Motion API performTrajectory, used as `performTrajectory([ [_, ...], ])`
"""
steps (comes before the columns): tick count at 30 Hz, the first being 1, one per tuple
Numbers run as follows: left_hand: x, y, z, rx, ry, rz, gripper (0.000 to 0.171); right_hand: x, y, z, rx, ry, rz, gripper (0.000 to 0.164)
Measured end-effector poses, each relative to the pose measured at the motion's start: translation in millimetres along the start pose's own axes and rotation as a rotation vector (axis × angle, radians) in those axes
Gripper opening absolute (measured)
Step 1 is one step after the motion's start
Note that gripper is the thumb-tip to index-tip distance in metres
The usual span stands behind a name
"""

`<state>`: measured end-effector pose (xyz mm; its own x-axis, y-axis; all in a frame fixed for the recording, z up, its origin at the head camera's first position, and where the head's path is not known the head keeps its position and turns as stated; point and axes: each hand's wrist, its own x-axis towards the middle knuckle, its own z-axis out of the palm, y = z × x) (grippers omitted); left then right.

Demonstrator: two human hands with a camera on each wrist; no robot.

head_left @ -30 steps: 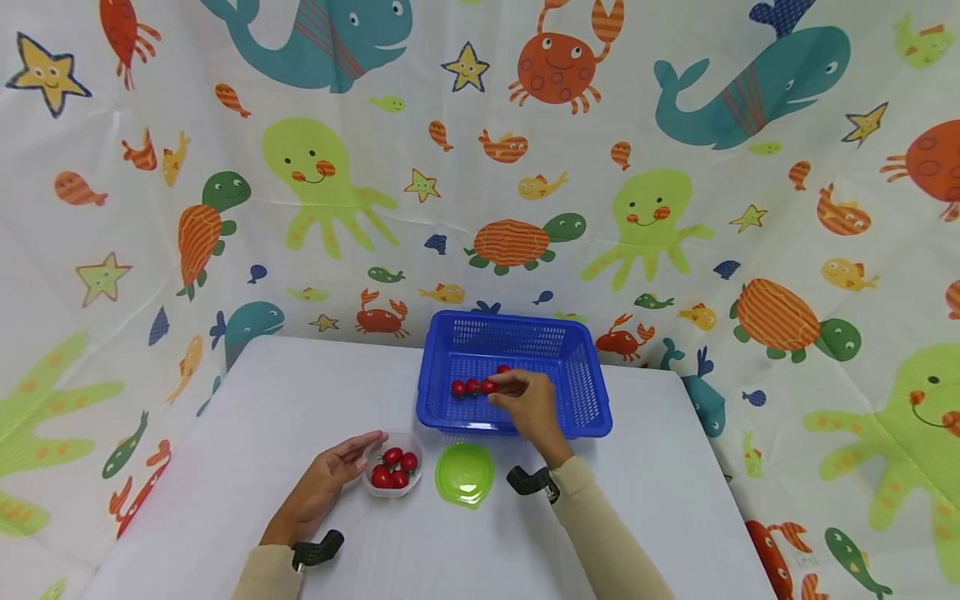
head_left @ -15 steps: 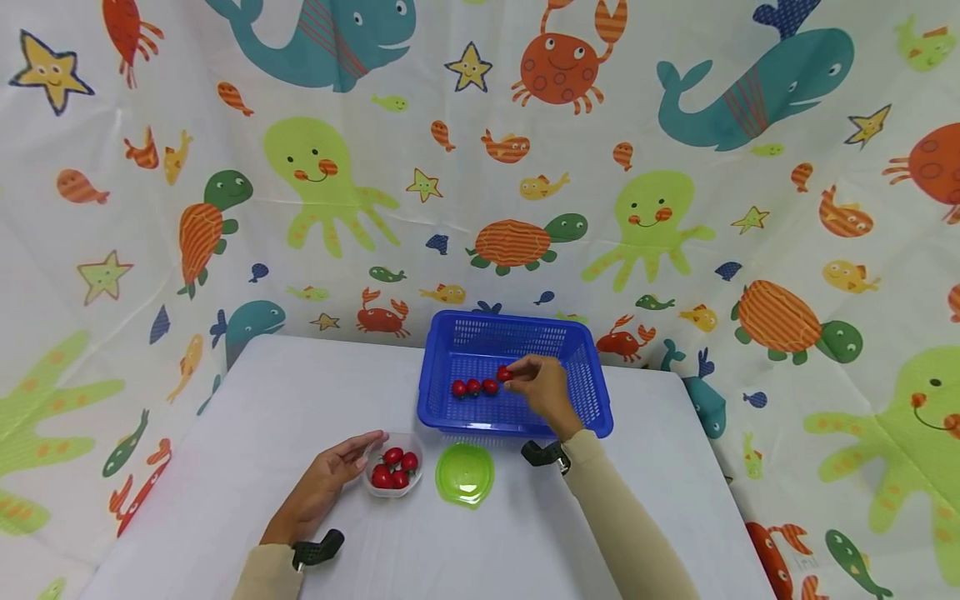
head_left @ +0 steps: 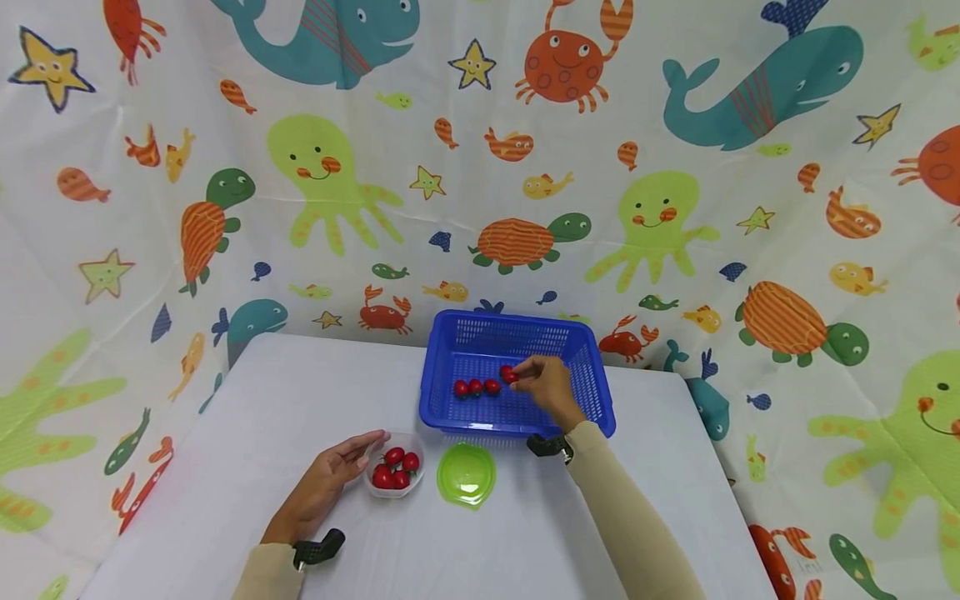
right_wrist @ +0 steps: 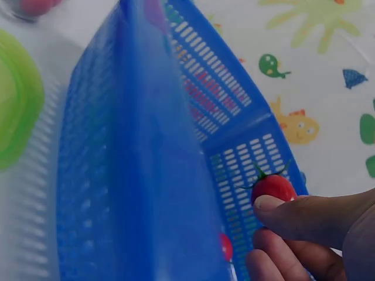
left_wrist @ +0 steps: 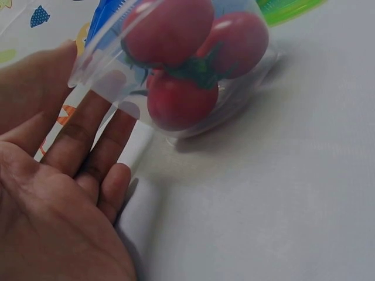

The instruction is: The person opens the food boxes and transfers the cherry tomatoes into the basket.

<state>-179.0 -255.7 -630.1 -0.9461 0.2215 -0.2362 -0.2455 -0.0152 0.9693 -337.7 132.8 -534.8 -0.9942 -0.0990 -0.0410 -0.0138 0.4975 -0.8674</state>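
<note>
In the blue basket (head_left: 517, 421), my right hand (head_left: 551, 389) pinches a cherry tomato (right_wrist: 273, 187) between thumb and fingers, its green leafy top showing in the right wrist view. To the left of it, a row of cherry tomatoes (head_left: 476, 387) lies on the basket floor. My left hand (head_left: 330, 479) rests against the left side of a small clear plastic container (head_left: 392, 492), fingers (left_wrist: 79, 132) extended and touching its wall. Several red cherry tomatoes (left_wrist: 181, 102) with green stems sit inside that container.
A green lid (head_left: 467, 475) lies on the white table (head_left: 420, 550) between the container and the basket's front. Behind the table hangs a white curtain (head_left: 442, 283) printed with sea animals. The basket stands near the table's back edge.
My right hand has moved right and slightly back, away from the row of tomatoes, and now grips the tomato to its right. The left hand and container stay put.
</note>
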Motion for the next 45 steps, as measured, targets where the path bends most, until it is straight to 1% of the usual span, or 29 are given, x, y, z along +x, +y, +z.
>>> performTrajectory([
  [7,-0.2,1.2,0.7,0.027,0.008,-0.016,0.054,13,6,-7,0.041,-0.049,0.061,0.024],
  [11,-0.1,1.1,1.1,0.028,0.018,-0.039,0.053,19,10,-9,0.102,-0.088,0.108,0.025],
  [13,-0.1,0.7,1.3,0.029,0.025,-0.04,0.053,21,11,-10,0.13,-0.099,0.138,0.024],
  [16,0.2,-0.2,1.3,0.023,0.016,-0.026,0.054,25,14,-10,0.144,-0.101,0.17,0.023],
  [22,1.0,-0.4,0.5,-0.012,-0.004,0.0,0.055,30,15,-9,0.125,-0.092,0.21,0.021],
  [28,1.5,0.3,0.8,-0.011,-0.003,-0.003,0.054,36,15,-6,0.092,-0.086,0.229,0.018],
  [31,1.5,0.7,1.7,-0.005,-0.006,-0.005,0.054,41,19,-3,0.063,-0.098,0.245,0.017],
  [39,0.2,0.1,2.1,-0.009,0.004,-0.004,0.053,52,25,4,0.006,-0.138,0.243,0.018],
  [45,-2.2,0.7,2.0,-0.001,0.015,-0.005,0.053,57,28,8,-0.025,-0.15,0.283,0.017],
])
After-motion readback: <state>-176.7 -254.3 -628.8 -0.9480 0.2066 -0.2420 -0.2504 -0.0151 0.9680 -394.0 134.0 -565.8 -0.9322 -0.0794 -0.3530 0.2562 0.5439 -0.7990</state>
